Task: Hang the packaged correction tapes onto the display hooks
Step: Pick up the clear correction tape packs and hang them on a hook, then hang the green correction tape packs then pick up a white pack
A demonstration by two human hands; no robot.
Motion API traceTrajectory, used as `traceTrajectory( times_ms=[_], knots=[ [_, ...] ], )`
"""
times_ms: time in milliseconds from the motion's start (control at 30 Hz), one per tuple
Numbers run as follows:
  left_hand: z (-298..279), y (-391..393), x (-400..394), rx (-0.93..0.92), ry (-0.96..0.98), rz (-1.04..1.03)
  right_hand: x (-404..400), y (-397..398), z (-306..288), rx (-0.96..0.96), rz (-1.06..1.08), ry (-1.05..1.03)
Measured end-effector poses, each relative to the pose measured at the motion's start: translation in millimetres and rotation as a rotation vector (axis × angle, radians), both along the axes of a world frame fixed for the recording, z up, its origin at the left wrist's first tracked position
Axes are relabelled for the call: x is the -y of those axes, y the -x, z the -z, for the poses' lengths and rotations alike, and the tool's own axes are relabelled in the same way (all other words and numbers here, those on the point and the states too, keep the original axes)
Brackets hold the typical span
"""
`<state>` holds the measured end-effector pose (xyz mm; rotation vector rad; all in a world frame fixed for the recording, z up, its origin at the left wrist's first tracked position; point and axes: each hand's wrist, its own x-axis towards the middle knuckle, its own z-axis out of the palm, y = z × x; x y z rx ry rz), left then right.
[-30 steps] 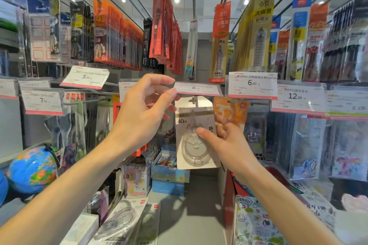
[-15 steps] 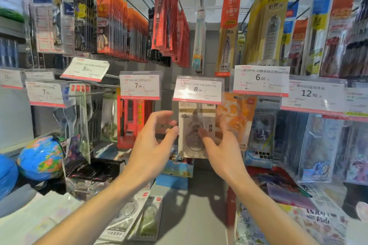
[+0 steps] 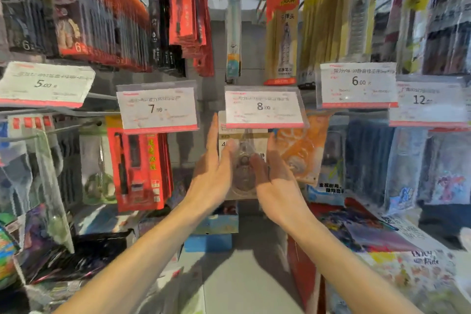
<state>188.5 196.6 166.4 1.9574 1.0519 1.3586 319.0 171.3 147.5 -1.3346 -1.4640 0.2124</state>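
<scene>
Both hands have pushed deeper toward the rack: left hand (image 3: 214, 173) and right hand (image 3: 276, 181), fingers spread flat, no closed grip, press the correction tape pack (image 3: 243, 160) at frame centre under the 8.00 price tag (image 3: 263, 107). Seating looks nearly done; next, let go.

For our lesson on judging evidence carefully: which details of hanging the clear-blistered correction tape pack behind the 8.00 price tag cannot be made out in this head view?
- Display hook: hidden by the white 8.00 price tag, so whether the pack is on it cannot be told.
- Clear-blistered correction tape pack: its edges are covered by the left hand and right hand; its print is motion-blurred.
- Grip: the fingers look extended, but blur hides any contact.
- Small print on the tag: too blurred to read.
</scene>
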Motion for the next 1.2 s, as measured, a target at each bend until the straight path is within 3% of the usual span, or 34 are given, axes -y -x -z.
traceTrajectory(
  times_ms=[167, 300, 500, 767, 900, 1000, 1200],
  knots=[
    [5.3, -4.6, -38.7, 0.012, -0.075, -0.068, -10.5, -2.0, -10.1, 0.091, 0.079, 0.108],
    [8.0, -4.2, -47.2, 0.001, -0.058, -0.032, -16.9, -7.4, -9.1, 0.083, 0.038, 0.034],
    [10.9, 9.5, -28.8, 0.089, 0.006, 0.058, 2.8, -26.3, -10.3, -0.118, -0.100, 0.016],
    [26.9, 30.9, 9.6, 0.178, -0.005, -0.062, 41.3, -50.4, 2.4, -0.209, -0.088, 0.111],
    [38.9, 38.4, 43.4, 0.377, 0.100, -0.122, 65.4, -50.3, 10.0, -0.403, -0.251, 0.137],
    [51.5, 44.0, 73.4, 0.484, 0.146, -0.118, 82.4, -44.6, 20.8, -0.438, -0.343, 0.174],
    [82.1, 81.9, 110.6, 0.545, 0.177, -0.107, 107.9, -18.1, 48.0, -0.493, -0.385, 0.202]
  ],
)
